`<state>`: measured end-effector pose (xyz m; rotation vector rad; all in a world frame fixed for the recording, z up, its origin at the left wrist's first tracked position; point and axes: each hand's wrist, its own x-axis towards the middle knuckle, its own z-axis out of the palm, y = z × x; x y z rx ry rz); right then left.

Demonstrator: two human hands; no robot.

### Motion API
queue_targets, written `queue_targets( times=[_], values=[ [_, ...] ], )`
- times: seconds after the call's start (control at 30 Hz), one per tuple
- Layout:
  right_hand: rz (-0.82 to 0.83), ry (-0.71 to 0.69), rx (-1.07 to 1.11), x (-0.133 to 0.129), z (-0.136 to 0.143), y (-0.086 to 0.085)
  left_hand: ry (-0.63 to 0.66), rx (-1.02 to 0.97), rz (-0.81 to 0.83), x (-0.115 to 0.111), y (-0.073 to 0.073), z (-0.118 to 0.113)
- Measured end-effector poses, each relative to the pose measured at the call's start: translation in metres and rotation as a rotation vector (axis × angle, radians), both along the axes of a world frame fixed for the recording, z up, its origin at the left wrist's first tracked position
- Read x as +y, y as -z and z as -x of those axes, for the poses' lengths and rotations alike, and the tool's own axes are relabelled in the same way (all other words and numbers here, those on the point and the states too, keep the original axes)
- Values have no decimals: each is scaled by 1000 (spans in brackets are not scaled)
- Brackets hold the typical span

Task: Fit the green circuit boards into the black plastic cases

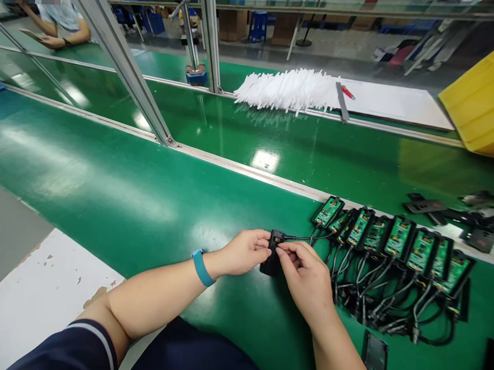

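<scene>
A small black plastic casing (271, 261) with a black cable running off to the right is between my hands, over the green bench. My left hand (244, 253), with a teal band at the wrist, grips its left side between thumb and fingers. My right hand (306, 273) is closed at its right side, thumb and fingertips pinched near the upper part; whether a small part is between them is too small to tell. To the right lie several black casings with green circuit boards (398, 237), their black cables (372, 297) bunched below them.
An empty black shell (374, 355) lies at the lower right. Behind the metal rail (247, 170) are dark parts (428, 206), a pile of white strips (291, 90), a white board (395, 104) and a yellow bin (480, 101). A metal post (125, 67) rises left. A person (60, 19) sits far left.
</scene>
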<state>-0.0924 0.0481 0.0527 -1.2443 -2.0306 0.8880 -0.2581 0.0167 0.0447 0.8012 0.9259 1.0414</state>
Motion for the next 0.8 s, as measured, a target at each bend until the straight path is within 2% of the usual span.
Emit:
queue_targets(
  times=[0.17, 0.27, 0.43, 0.6, 0.8],
  values=[
    [-2, 16, 11, -2, 1, 0, -20, 16, -32, -1, -3, -3],
    [27, 75, 12, -3, 1, 3, -16, 66, -53, -3, -6, -5],
    [202, 180, 185, -5, 1, 7, -14, 86, -76, -4, -9, -4],
    [447, 136, 402, 0, 1, -1, -17, 117, -64, -4, -8, -2],
    [524, 68, 426, 4, 0, -2, -5, 220, -91, -5, -5, 0]
  ],
)
